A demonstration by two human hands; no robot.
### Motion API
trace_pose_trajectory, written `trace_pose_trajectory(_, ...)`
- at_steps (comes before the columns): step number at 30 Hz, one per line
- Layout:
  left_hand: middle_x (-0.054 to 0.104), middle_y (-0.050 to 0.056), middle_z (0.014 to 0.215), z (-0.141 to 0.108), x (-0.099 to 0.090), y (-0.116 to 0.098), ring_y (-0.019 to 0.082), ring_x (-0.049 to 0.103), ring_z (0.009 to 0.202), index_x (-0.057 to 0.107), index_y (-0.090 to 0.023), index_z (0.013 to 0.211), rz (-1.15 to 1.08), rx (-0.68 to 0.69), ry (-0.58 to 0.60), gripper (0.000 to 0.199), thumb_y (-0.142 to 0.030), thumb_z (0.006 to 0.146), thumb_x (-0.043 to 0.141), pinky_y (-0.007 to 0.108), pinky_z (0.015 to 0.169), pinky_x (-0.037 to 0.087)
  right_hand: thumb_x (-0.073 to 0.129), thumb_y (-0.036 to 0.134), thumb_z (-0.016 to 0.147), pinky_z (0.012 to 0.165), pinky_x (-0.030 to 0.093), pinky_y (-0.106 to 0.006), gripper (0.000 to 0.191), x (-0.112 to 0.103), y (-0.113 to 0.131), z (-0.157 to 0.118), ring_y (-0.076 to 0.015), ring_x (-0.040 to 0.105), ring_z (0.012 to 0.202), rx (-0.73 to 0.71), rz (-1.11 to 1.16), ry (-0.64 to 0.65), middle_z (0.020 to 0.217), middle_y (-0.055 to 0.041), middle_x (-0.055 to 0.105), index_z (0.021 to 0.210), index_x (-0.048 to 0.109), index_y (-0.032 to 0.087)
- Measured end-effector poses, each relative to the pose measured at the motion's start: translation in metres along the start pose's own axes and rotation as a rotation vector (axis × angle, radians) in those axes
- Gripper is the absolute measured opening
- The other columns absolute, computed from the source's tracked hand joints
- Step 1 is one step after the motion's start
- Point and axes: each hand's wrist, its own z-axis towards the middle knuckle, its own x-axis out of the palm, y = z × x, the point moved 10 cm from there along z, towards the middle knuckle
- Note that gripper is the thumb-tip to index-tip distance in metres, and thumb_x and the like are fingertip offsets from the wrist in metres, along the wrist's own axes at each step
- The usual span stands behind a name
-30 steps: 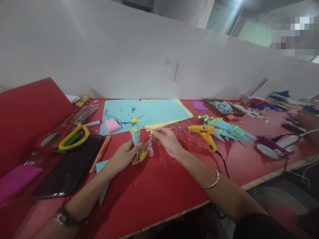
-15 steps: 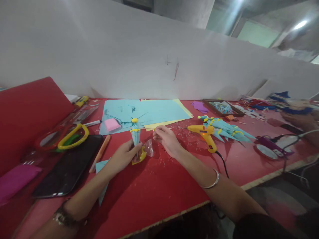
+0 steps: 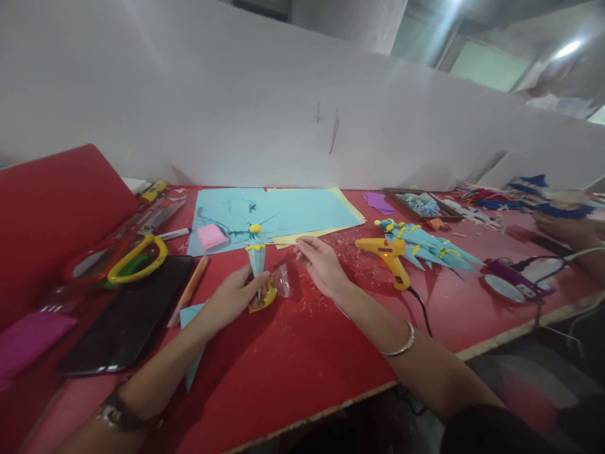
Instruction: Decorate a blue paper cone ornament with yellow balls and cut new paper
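A light-blue paper cone figure (image 3: 256,258) with a yellow ball on top and a yellow band stands upright, pinched near its lower tip by my left hand (image 3: 235,295). Just right of it, my right hand (image 3: 322,265) hovers over the red table with its fingers bent; a tiny yellow bit shows by them, and whether it is held is unclear. Between the hands lie a clear plastic bag (image 3: 283,282) and a yellow curved item (image 3: 267,296). A yellow glue gun (image 3: 388,255) lies right of my right hand, beside several finished-looking blue cone figures (image 3: 425,244).
Blue paper sheets (image 3: 302,211) lie at the back. Left are yellow-handled scissors (image 3: 137,260), a black phone-like slab (image 3: 130,321), an orange stick (image 3: 189,291) and a pink pad (image 3: 211,236). A scrap tray (image 3: 425,207) stands back right; another person's hand (image 3: 567,224) is far right.
My right hand has shifted slightly right, away from the cone figure, and its fingers have loosened from their pinch. My left hand still holds the cone figure in about the same place.
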Motion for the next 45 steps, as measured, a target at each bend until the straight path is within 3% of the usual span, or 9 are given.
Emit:
trace_pose_trajectory(7,0.048,-0.004,0.047,-0.001,0.001,-0.003,0.014,0.048,0.046,0.046,-0.020,0.060,0.005,-0.003,0.009,0.033,-0.051,0.070,0.042,0.025,0.051,0.037,0.059,0.025,0.067,0.067,0.041,-0.025,0.010,-0.007,-0.006,0.004,-0.0085,0.052,0.065,0.041,0.031,-0.024,0.068,0.0002,0.058,0.072,0.062,0.017)
trace_pose_trajectory(15,0.048,-0.004,0.047,0.000,0.000,-0.002,0.013,0.047,0.046,0.046,-0.019,0.060,0.073,0.007,-0.011,0.037,-0.054,0.070,0.040,0.024,0.049,0.036,0.046,0.015,0.071,0.057,0.039,-0.021,0.014,0.005,0.009,0.005,-0.0071,0.048,0.054,-0.113,-0.574,0.126,0.058,0.0041,0.051,0.070,0.060,0.016)
trace_pose_trajectory(21,0.047,-0.005,0.045,0.001,0.002,0.001,0.013,0.047,0.044,0.045,-0.019,0.062,0.085,0.013,0.020,0.038,-0.055,0.072,0.038,0.024,0.048,0.036,0.044,0.015,0.074,0.060,0.039,-0.022,0.015,0.021,0.008,0.003,-0.0084,0.050,0.061,-0.244,-0.883,0.276,0.070,0.0001,0.059,0.074,0.060,0.015)
trace_pose_trajectory(26,0.048,-0.004,0.046,0.002,0.002,0.001,0.013,0.048,0.047,0.045,-0.019,0.061,0.099,0.021,0.020,0.036,-0.053,0.072,0.039,0.024,0.051,0.037,0.048,0.019,0.075,0.060,0.036,-0.022,0.012,0.036,0.024,-0.019,-0.0103,0.052,0.065,-0.265,-1.258,0.500,0.073,-0.0021,0.062,0.073,0.059,0.015)
trace_pose_trajectory(32,0.049,-0.003,0.048,0.003,0.003,-0.003,0.013,0.048,0.048,0.044,-0.019,0.057,0.093,0.058,0.018,0.035,-0.051,0.071,0.039,0.026,0.052,0.038,0.056,0.020,0.072,0.055,0.029,-0.023,0.004,0.031,0.064,-0.063,-0.0115,0.050,0.065,-0.321,-1.628,0.396,0.074,-0.0012,0.060,0.075,0.058,0.018)
trace_pose_trajectory(38,0.049,-0.003,0.047,0.001,0.000,-0.004,0.014,0.049,0.047,0.046,-0.019,0.060,0.113,0.045,0.001,0.033,-0.050,0.071,0.040,0.026,0.051,0.038,0.060,0.025,0.073,0.060,0.032,-0.023,0.015,0.017,0.027,-0.100,-0.0135,0.051,0.072,-0.220,-1.686,0.529,0.081,-0.0031,0.057,0.085,0.055,0.016)
trace_pose_trajectory(42,0.047,-0.004,0.046,0.000,0.001,-0.005,0.013,0.048,0.046,0.045,-0.019,0.061,0.123,0.049,0.012,0.032,-0.049,0.071,0.039,0.025,0.052,0.038,0.052,0.014,0.079,0.060,0.033,-0.022,0.003,0.010,0.010,-0.105,-0.0109,0.050,0.070,-0.176,-1.605,0.465,0.081,-0.0033,0.054,0.080,0.054,0.015)
trace_pose_trajectory(45,0.047,-0.004,0.046,0.001,-0.001,-0.004,0.013,0.048,0.046,0.044,-0.020,0.060,0.134,0.025,-0.006,0.032,-0.050,0.069,0.040,0.026,0.051,0.037,0.047,0.011,0.080,0.061,0.033,-0.022,0.011,0.013,0.010,-0.105,-0.0104,0.049,0.069,-0.188,-1.564,0.469,0.078,-0.0022,0.053,0.073,0.054,0.015)
